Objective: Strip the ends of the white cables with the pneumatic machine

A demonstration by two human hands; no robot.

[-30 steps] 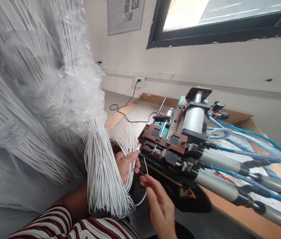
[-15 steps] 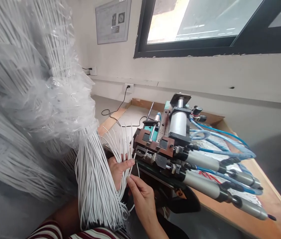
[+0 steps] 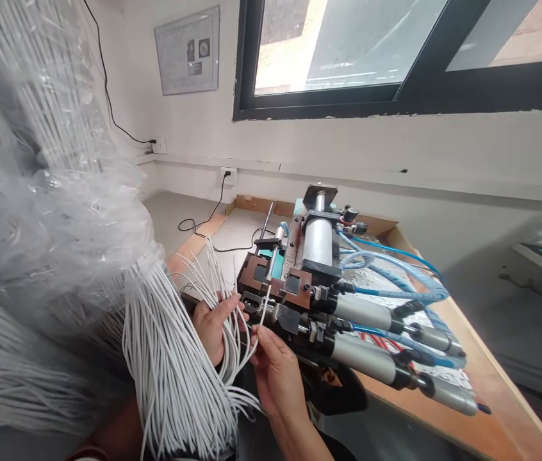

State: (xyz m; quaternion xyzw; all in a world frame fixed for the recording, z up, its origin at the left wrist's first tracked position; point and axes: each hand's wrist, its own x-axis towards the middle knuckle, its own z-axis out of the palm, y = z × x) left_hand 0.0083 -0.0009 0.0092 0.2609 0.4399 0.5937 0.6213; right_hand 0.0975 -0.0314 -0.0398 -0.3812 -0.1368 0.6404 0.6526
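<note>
Shifted right from the left hand, which grasps bunched cables, the right hand pinches a single cable; moving it needs steadiness.

A grey worktop with raised, light-brown wooden edges carries a metal machine with silver cylinders and blue hoses. A thin black cable curves over its far left; small white scraps litter its right.
</note>
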